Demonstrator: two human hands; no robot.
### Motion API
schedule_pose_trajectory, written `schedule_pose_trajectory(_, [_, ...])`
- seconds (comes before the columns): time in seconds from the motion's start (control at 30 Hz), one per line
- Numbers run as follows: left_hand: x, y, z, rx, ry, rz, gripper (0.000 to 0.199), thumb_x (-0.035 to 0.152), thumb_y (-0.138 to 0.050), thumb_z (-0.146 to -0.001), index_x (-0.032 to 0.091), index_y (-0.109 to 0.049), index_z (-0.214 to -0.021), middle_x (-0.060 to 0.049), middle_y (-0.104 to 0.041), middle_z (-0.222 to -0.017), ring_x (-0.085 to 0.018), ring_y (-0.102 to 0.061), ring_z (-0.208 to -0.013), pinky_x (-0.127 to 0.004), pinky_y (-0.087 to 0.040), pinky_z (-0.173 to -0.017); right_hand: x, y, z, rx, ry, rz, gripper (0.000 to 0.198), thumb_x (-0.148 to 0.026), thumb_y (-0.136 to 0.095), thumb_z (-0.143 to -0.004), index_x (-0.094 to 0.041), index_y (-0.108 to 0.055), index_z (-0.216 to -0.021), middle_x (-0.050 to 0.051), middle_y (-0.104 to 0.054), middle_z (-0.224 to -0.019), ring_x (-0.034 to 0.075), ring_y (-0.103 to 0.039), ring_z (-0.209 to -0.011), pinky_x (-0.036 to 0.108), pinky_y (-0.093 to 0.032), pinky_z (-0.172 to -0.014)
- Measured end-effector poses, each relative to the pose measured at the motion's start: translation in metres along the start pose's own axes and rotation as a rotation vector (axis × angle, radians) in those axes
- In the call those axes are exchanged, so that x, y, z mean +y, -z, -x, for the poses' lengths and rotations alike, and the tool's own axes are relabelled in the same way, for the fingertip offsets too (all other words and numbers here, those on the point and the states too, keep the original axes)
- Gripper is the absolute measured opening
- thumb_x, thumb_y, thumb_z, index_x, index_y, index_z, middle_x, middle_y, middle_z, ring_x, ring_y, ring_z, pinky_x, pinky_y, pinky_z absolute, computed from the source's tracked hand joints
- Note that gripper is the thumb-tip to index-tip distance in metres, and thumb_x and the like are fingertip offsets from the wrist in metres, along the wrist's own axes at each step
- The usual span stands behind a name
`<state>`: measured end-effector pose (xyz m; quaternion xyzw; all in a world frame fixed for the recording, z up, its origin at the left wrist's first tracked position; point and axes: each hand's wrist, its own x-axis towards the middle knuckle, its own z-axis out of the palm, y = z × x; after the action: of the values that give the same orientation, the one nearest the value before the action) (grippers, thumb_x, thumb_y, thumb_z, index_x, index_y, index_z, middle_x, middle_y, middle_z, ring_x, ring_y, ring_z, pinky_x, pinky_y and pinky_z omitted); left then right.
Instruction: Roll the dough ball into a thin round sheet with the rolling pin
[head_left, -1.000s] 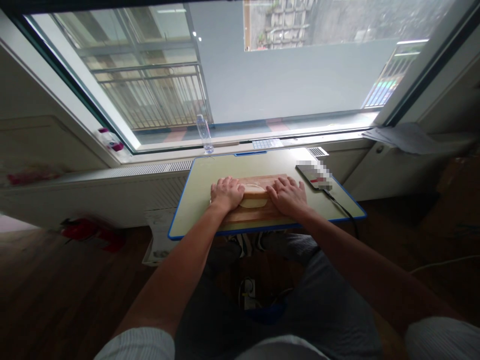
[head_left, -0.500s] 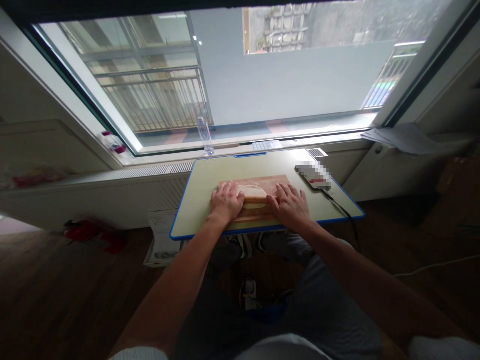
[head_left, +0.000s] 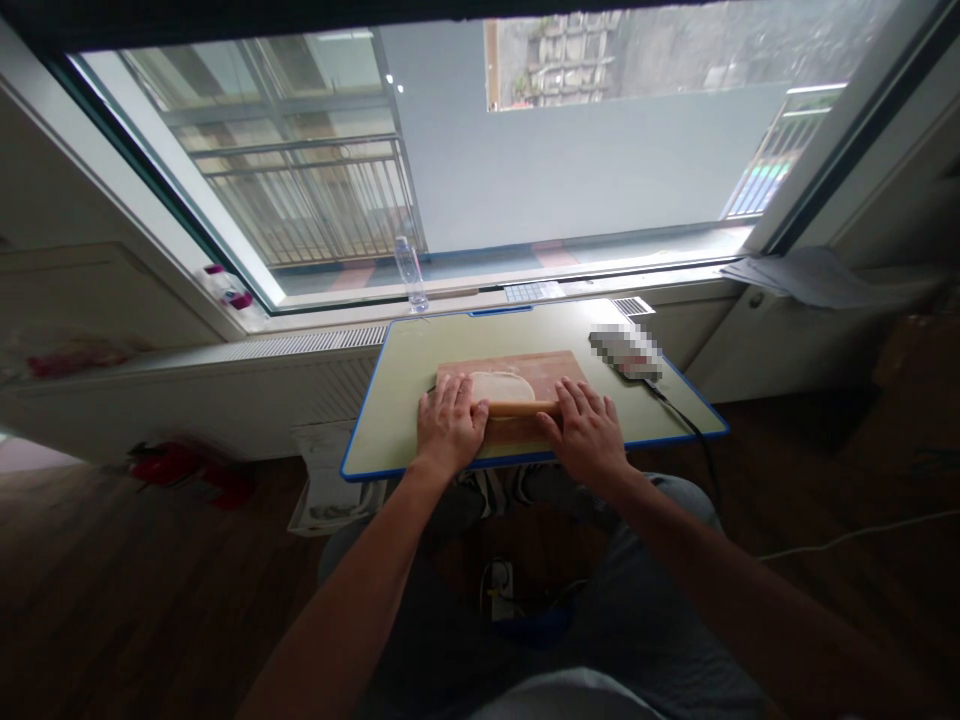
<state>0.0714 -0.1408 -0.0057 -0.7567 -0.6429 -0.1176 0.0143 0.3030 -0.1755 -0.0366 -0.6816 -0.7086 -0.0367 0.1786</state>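
Observation:
A wooden rolling pin (head_left: 514,409) lies crosswise over the near part of a flat, pale round of dough (head_left: 501,386). Under the dough is a wooden board (head_left: 559,363). My left hand (head_left: 450,420) grips the pin's left end, its fingers over the top and its thumb along the near side. On the right end rests my right hand (head_left: 589,425), fingers likewise bent over the pin and thumb pointing inward. Both palms cover the pin's ends, and the dough's left edge is partly hidden by my left fingers.
The board sits on a small pale-green table (head_left: 397,380) with a blue edge. A blurred-out device (head_left: 626,352) with a black cable lies at its right. Behind stand a clear plastic bottle (head_left: 410,275) and the window. A red fire extinguisher (head_left: 187,470) is on the floor at left.
Both hands have drawn the rolling pin slightly toward me, from the middle of the dough to its near part. More of the dough's far side now shows.

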Motion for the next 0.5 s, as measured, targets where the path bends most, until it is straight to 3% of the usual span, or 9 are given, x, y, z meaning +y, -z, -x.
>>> schedule_pose_trajectory(0.37, [-0.003,-0.001,0.027,0.027,-0.010,0.012,0.065,0.051,-0.033,-0.115,0.029,-0.045,-0.175,-0.007,-0.044,-0.180,-0.031,-0.033,-0.171,-0.061,-0.027,-0.139,-0.006,-0.001,0.027,0.076,0.018,-0.009,0.069,-0.056,-0.039,-0.115,-0.013,-0.052,-0.168,0.015,-0.046,-0.178,0.038,-0.038,-0.165,0.068,-0.025,-0.134])
schedule_pose_trajectory(0.5, [-0.004,-0.005,0.024,0.088,-0.026,0.017,0.064,0.048,-0.035,-0.115,0.021,-0.050,-0.171,-0.011,-0.049,-0.177,-0.034,-0.038,-0.169,-0.067,-0.027,-0.138,-0.007,0.000,0.024,0.084,0.007,-0.034,0.065,-0.052,-0.038,-0.116,-0.014,-0.054,-0.166,0.016,-0.048,-0.176,0.038,-0.041,-0.164,0.071,-0.025,-0.133])
